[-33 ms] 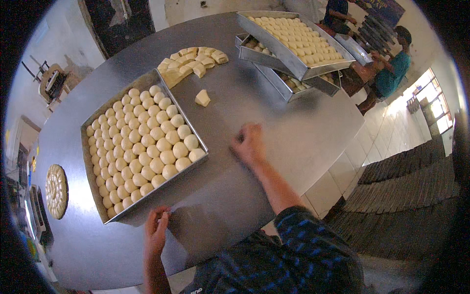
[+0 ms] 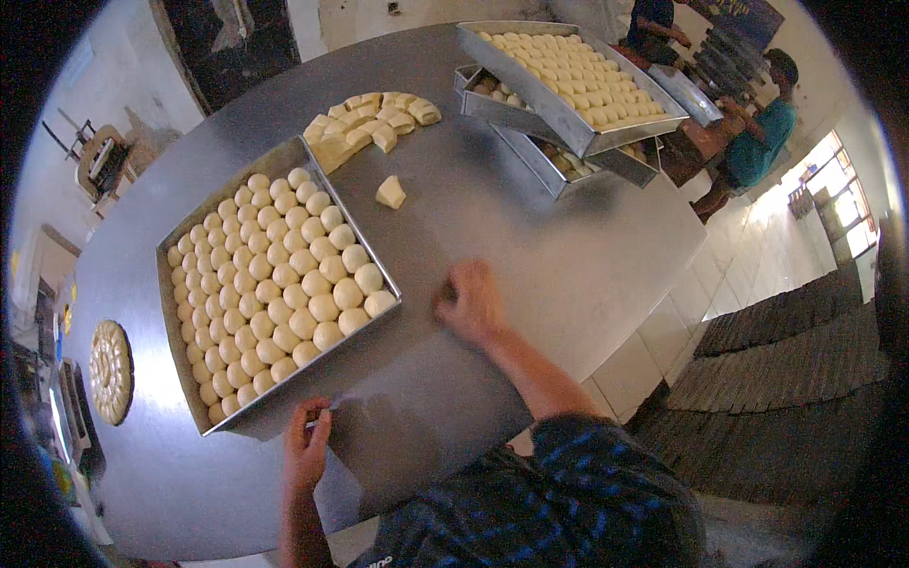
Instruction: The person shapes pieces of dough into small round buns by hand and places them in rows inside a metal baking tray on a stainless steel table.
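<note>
My right hand [image 2: 472,301] is curled down against the steel table [image 2: 606,270], to the right of a large metal tray [image 2: 317,364]. Its fingers are closed, and whatever lies beneath the palm is hidden. Close by the tray's near edge, my left hand [image 2: 307,443] hovers with bent fingers and the thumb apart, nothing visible in it. Rows of smooth round dough balls [image 2: 270,284] fill the tray. One loose cut dough piece [image 2: 390,192] sits beyond my right hand. Farther back, a cluster of cut dough pieces [image 2: 374,121] lies beside the tray's far corner.
Stacked metal trays [image 2: 568,114] of shaped dough stand at the far right, set crosswise. A round patterned dough disc [image 2: 112,372] lies at the left. Two people work beyond the table, one in a teal shirt [image 2: 762,147]. Dark ridged racks [image 2: 767,379] are at the right.
My right hand has shifted slightly left and toward me along the tabletop. My left hand has moved a little to the right. The trays and dough stay put.
</note>
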`<state>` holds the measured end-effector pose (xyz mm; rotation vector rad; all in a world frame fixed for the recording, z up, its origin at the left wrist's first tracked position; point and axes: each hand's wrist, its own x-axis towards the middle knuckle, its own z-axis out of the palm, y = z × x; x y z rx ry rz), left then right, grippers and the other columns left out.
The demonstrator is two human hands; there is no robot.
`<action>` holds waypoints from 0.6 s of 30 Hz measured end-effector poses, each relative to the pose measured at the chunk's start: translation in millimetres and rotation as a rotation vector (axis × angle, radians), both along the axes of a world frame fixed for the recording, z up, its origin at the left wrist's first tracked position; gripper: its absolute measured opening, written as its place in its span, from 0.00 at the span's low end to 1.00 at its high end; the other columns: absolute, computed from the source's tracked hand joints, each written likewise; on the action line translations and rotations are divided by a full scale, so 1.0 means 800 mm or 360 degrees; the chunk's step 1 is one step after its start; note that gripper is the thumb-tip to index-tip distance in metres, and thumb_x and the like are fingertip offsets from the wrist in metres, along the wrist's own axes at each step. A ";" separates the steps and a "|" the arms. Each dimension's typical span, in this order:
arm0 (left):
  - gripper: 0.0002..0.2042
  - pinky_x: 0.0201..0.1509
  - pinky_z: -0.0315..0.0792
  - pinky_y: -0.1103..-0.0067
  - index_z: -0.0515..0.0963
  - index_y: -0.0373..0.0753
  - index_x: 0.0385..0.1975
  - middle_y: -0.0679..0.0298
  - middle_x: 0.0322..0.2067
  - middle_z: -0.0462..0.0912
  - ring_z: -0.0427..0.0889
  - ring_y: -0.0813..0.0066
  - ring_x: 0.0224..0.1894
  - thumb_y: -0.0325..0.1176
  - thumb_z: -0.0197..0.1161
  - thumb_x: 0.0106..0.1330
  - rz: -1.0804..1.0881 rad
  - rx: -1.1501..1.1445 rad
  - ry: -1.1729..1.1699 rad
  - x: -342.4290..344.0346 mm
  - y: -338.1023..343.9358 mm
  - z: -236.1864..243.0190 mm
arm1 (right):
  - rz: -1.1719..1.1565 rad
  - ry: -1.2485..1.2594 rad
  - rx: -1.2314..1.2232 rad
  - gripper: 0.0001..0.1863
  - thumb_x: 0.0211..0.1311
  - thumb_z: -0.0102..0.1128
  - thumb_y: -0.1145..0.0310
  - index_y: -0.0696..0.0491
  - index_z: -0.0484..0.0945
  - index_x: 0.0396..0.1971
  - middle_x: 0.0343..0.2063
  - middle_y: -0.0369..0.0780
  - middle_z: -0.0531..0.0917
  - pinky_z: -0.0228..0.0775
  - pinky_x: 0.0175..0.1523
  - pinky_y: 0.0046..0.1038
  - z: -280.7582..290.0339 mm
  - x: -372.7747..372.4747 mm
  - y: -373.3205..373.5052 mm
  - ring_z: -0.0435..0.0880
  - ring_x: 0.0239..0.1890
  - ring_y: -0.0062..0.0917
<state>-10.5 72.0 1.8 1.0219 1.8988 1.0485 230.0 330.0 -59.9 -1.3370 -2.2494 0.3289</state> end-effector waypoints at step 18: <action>0.16 0.44 0.68 0.64 0.72 0.38 0.46 0.51 0.38 0.71 0.71 0.52 0.41 0.31 0.57 0.56 0.0278 -0.0025 0.1344 0.009 0.014 -0.046 | 0.0555 0.1578 -0.0404 0.18 0.53 0.54 0.72 0.57 0.69 0.46 0.47 0.43 0.73 0.64 0.54 0.31 0.165 0.008 0.108 0.73 0.49 0.29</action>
